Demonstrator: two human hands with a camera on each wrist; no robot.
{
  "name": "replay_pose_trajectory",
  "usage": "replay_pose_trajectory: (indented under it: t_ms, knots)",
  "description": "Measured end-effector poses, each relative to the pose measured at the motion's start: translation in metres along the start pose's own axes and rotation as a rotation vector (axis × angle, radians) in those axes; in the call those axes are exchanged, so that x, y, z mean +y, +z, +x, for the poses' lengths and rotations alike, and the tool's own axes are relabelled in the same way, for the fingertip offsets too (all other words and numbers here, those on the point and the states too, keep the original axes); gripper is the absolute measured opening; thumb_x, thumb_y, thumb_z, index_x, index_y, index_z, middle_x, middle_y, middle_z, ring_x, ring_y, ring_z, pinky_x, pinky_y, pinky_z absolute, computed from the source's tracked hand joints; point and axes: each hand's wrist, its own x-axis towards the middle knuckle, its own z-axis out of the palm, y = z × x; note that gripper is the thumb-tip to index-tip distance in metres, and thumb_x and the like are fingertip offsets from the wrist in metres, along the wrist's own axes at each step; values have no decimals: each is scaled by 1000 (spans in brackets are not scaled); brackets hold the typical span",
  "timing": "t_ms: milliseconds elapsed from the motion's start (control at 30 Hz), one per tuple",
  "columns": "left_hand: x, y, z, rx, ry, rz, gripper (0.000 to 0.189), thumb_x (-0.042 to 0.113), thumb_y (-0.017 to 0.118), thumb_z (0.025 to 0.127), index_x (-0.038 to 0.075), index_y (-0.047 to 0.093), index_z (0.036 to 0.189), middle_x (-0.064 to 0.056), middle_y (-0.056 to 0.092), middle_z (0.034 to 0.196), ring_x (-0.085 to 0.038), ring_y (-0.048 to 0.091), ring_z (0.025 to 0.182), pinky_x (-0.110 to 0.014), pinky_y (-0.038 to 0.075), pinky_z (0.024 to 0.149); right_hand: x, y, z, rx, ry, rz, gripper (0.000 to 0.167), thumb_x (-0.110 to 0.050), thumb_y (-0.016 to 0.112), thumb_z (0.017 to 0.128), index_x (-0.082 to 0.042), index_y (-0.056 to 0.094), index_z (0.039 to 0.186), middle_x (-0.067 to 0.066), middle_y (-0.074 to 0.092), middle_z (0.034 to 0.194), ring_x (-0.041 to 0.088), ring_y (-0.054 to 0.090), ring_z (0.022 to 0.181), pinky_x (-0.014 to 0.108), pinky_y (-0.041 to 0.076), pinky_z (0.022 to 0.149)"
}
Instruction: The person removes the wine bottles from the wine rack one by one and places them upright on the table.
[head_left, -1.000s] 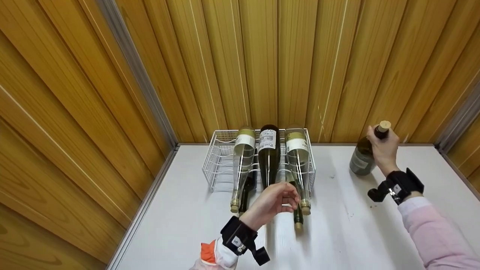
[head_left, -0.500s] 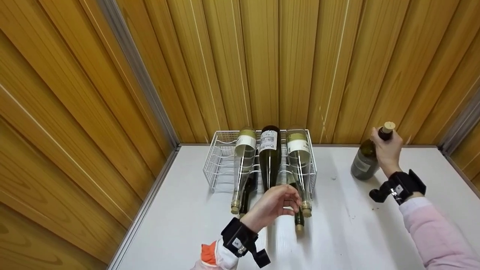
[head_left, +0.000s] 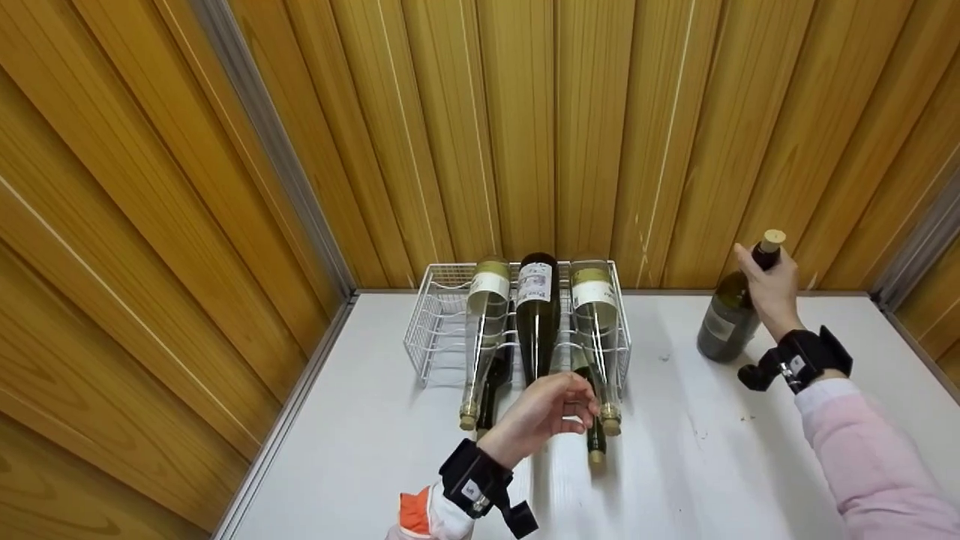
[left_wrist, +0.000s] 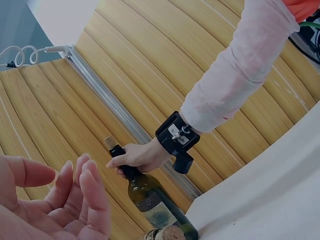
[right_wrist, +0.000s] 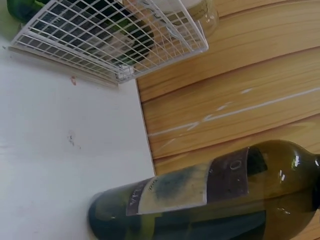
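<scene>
At the back right of the white table, my right hand [head_left: 776,292] grips the neck of a corked dark green wine bottle [head_left: 724,326]. This bottle is roughly upright, its base down at the tabletop. The left wrist view shows the thumb and fingers round the neck of the wine bottle [left_wrist: 155,202], below its cork. My left hand [head_left: 540,409] hovers before the wire rack [head_left: 450,346], fingers loosely curled, holding nothing. Close behind it are the necks of racked bottles; whether it touches one, I cannot tell. The right hand is out of frame in the right wrist view.
On the rack's upper level lie a clear bottle [head_left: 487,315], a dark bottle [head_left: 538,322] and another clear bottle [head_left: 596,315], necks toward me. Darker bottles, including a green one [head_left: 596,442], lie below. Wood-panelled walls [head_left: 517,150] stand behind and at the sides.
The right hand and the gripped wine bottle have shifted slightly, with the cork a little higher in the head view. The left hand has stayed in place.
</scene>
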Motion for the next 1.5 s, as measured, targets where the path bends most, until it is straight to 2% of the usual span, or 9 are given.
replay_pose_trajectory:
  t_ms: [100,233,467,733,1100,1200,1333,1400,1500]
  knots:
    - [1,0,0,-1,-3,3,13,13,46,87,7,56,81,-6,58,75,-13,53,62,-24,45,56,2,-2,9,-46,35,-14,17,-22,64,84,-10,53,81,-6,51,70,8,46,66,23,34,63]
    - [3,0,0,3,3,7,13,13,46,87,7,56,81,-6,58,75,-13,53,62,-24,45,56,6,-2,18,-68,39,-14,16,-19,62,86,-9,50,82,-4,49,70,9,43,66,24,32,61]
    - [2,-2,-2,5,5,-4,13,13,47,87,7,57,82,-7,58,76,-14,54,63,-25,45,57,7,3,29,-121,34,-105,25,-32,58,88,-9,47,90,-2,49,79,9,45,71,24,33,67]
    - [-1,-4,-1,10,8,-8,13,14,47,88,7,57,83,-7,59,77,-14,54,63,-25,46,57,14,-5,36,-151,51,-96,26,-33,54,89,-13,42,101,0,48,88,10,46,79,26,34,73]
    - [0,-5,-2,39,-5,-29,12,13,48,87,7,57,82,-7,59,76,-14,54,63,-24,45,56,11,-7,41,-178,47,-97,20,-27,53,91,-14,41,101,0,44,91,8,44,81,25,33,74]
    - [0,-6,-3,29,0,-23,12,13,48,87,7,57,82,-7,58,76,-14,54,63,-25,45,57,11,-7,42,-196,45,-101,27,-28,53,90,-8,43,105,1,46,93,11,45,83,27,33,77]
    - [0,-7,-4,22,-5,-16,13,13,46,87,8,56,81,-6,58,75,-14,54,63,-25,45,57,13,-10,41,-216,51,-159,49,-36,56,88,2,41,116,10,48,104,22,45,96,32,33,86]
    - [0,-7,-5,30,-7,-20,13,13,47,87,7,57,81,-6,58,75,-14,54,63,-24,45,56,12,-13,40,-218,60,-191,64,-39,59,85,3,35,127,18,44,117,28,40,108,38,29,93]
    - [0,-9,-5,43,-9,-34,12,13,48,87,7,57,81,-7,58,75,-14,54,63,-24,45,56,9,-16,37,-206,80,-230,86,-45,62,80,-3,17,140,22,25,137,32,23,125,48,15,100]
